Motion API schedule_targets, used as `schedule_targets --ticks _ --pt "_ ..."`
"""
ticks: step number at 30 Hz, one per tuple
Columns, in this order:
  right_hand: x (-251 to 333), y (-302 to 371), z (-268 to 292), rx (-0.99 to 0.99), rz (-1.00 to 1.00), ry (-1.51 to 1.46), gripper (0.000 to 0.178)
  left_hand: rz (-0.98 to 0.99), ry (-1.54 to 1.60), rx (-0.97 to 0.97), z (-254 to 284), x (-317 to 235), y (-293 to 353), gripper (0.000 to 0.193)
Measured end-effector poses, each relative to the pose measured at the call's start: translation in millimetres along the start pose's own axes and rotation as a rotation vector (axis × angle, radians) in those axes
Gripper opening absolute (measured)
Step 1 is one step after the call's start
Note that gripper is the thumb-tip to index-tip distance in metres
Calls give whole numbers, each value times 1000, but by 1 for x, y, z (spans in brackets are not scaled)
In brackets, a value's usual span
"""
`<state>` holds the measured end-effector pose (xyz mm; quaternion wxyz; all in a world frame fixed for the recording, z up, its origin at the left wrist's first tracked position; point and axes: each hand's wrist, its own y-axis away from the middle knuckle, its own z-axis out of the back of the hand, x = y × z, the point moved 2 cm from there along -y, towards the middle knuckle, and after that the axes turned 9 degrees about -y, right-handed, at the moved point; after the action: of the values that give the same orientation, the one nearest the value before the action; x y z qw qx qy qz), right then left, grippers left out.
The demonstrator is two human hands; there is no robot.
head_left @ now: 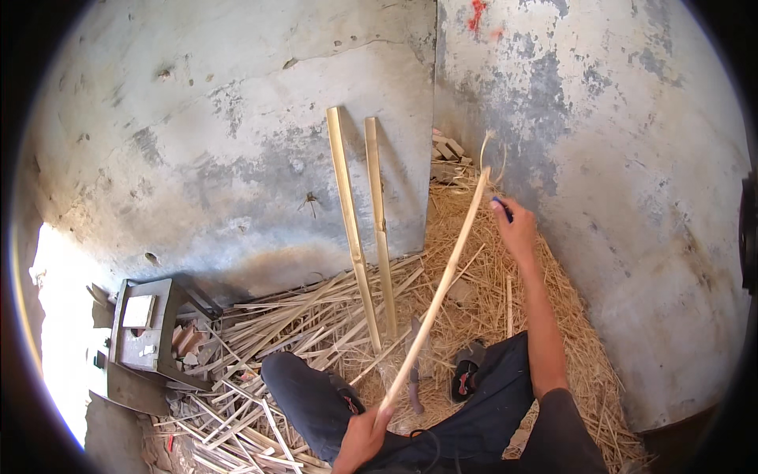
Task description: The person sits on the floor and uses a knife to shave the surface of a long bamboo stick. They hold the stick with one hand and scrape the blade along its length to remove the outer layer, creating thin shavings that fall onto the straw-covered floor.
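A long pale bamboo strip point(444, 288) slants up and away from my lap, with thin curled shavings at its far end. My left hand point(362, 438) is closed around its near end, low in front of me. Out by the far end, my right hand point(517, 227) is closed on a small dark blue tool point(502, 208); only part of the tool shows, and its working edge cannot be made out. Whether the tool touches the strip is unclear. Between my feet lies a large knife point(415, 395) with a brown handle, partly behind the strip.
Two split bamboo lengths point(353, 229) lean against the worn wall. Cut strips point(308, 316) lie heaped on the floor to the left, and straw-like shavings point(545, 332) pile up on the right. A dark wooden stand point(146, 347) is at the far left, beside broken bricks point(188, 340).
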<state>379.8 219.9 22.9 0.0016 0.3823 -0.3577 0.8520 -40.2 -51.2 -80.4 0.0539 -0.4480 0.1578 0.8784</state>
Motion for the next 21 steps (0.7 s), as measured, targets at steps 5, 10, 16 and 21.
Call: schedule_targets --ticks 5,10,16,21 --pt "-8 11 -10 368 -207 57 54 71 223 264 -10 71 13 57" --pt "-18 42 -24 303 -269 -257 56 56 445 337 -12 78 -20 57" --pt "26 63 -39 447 -506 -671 54 180 494 455 11 43 -40 56" --pt "46 85 -47 389 -563 -941 45 84 483 667 16 45 -55 64"
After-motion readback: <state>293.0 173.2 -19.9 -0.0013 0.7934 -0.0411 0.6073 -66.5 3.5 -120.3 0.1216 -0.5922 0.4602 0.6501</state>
